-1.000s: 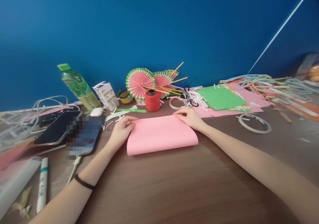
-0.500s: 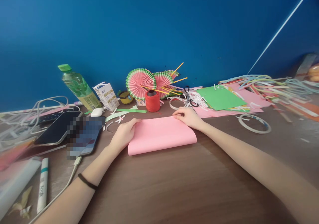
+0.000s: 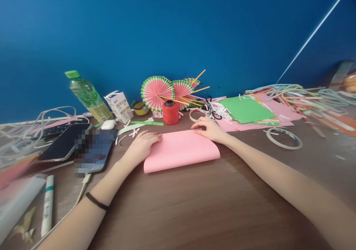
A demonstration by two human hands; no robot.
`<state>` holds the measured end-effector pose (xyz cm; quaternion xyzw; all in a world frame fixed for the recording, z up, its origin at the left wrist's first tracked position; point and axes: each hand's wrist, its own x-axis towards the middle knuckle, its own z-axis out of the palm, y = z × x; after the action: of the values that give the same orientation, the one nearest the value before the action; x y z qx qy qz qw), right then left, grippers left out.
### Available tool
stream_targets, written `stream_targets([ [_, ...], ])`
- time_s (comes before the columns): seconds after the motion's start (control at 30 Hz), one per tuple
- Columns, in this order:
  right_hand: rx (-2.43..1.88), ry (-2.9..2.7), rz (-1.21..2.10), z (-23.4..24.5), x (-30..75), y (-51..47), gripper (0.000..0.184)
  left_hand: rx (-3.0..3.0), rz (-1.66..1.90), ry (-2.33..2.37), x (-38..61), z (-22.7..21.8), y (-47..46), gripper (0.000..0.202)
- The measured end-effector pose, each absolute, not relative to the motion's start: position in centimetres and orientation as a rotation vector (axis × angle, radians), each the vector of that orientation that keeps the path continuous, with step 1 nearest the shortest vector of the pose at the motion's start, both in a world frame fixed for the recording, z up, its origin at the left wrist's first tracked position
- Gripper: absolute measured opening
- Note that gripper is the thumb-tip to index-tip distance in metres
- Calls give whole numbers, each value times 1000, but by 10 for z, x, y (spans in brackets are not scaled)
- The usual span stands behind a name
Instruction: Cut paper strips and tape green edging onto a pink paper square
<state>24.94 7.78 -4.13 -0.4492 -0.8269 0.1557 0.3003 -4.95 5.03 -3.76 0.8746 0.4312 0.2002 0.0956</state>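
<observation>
A sheet of pink paper [image 3: 180,150] lies on the table, bent over so that its near side forms a rounded, uncreased fold. At its far left corner my left hand [image 3: 143,144] holds the edge, with the thumb on top of the paper and the fingers close together. My right hand [image 3: 210,129] grips the far right part of the same edge, thumb and fingers curled together there. Behind the paper stands a spool of red thread [image 3: 170,113]. Pleated pink and green paper fans [image 3: 157,91] on sticks rest against the wall.
Left of me are a green bottle [image 3: 89,98], a milk carton [image 3: 119,106], two phones, one a black phone [image 3: 65,142], and a white marker [image 3: 48,205]. Green paper [image 3: 247,109], a tape roll [image 3: 284,138] and paper strips [image 3: 289,92] lie to the right.
My left hand has shifted slightly right along the paper's far edge, its fingers now reaching further onto it. My right hand and the fold look nearly the same.
</observation>
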Motion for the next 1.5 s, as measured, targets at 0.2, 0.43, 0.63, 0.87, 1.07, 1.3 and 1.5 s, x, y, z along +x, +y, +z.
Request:
stream_targets([
  [0.2, -1013, -2537, 580, -21, 239, 63, 22, 2507, 542, 1359, -48, -37, 50, 45],
  [0.43, -788, -2840, 501, -3, 210, 15, 35, 2666, 262, 1461, -44, -28, 41, 44],
  [0.63, -1011, -3054, 88, 8, 190, -35, 23, 2690, 185, 1475, -44, -26, 39, 46],
  [0.87, -1185, -3053, -490, -18, 174, -77, 29, 2647, 217, 1491, -42, -27, 37, 46],
  [1.07, -1112, -2833, -760, -39, 173, -87, 43, 2516, 205, 1469, -44, -17, 35, 47],
  [1.3, -1054, -2751, -809, -54, 173, -82, 42, 2882, 128, 1675, -8, 21, -14, 40],
  [1.5, -1043, -2777, -837, -48, 174, -83, 41, 2838, 228, 1600, -11, 49, -30, 41],
])
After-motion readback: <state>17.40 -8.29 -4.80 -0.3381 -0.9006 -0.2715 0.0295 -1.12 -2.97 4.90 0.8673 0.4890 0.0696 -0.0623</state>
